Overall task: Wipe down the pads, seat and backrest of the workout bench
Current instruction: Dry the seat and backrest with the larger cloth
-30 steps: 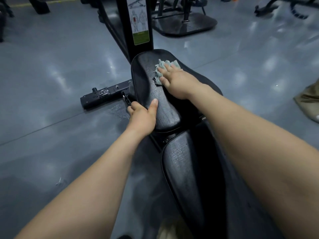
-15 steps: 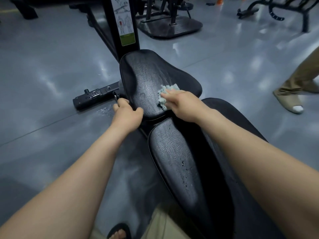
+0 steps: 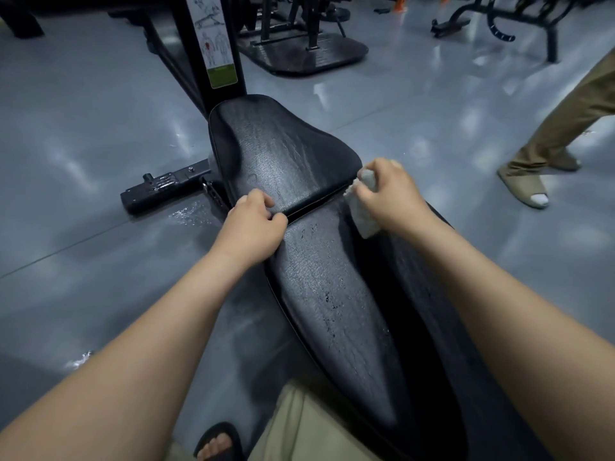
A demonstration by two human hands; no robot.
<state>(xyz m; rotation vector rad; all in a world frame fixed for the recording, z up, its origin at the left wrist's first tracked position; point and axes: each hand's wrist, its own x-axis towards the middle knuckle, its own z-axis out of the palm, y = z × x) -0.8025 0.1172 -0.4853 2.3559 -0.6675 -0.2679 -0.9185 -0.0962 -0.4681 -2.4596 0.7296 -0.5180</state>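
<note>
Right hand [image 3: 389, 194] is clamped on a pale grey cloth [image 3: 364, 217], fingers curled round its bunched top, the free end hanging against the right side of the workout bench [image 3: 432, 327] where the seat [image 3: 286, 154] meets the backrest [image 3: 332, 294]. Left hand [image 3: 253, 221] sits at the left end of the same seam [image 3: 316, 202], fingers curled over the seat's near left corner, apparently bracing it. Key relation: the backrest lies nearward from the cloth hand, its long axis running from the seam back toward the wearer's body, drifting a little right as it comes near. The right hand is the one placed to work it; a pull toward the body along that axis looks like the natural stroke. The seat lies on the far side of the seam and widens toward it. Surface: black textured vinyl, with dark specks and streaks on the backrest's upper half, possibly droplets; cannot tell. Room: glossy grey gym floor [image 3: 83, 128] with a wet patch just left of the seat, a black upright post [image 3: 199, 61] with an exercise label [image 3: 216, 44] beyond the seat, a floor bar [image 3: 163, 188] to the left, other machines [image 3: 299, 44] far, and another person's leg [image 3: 549, 128] at right.
</note>
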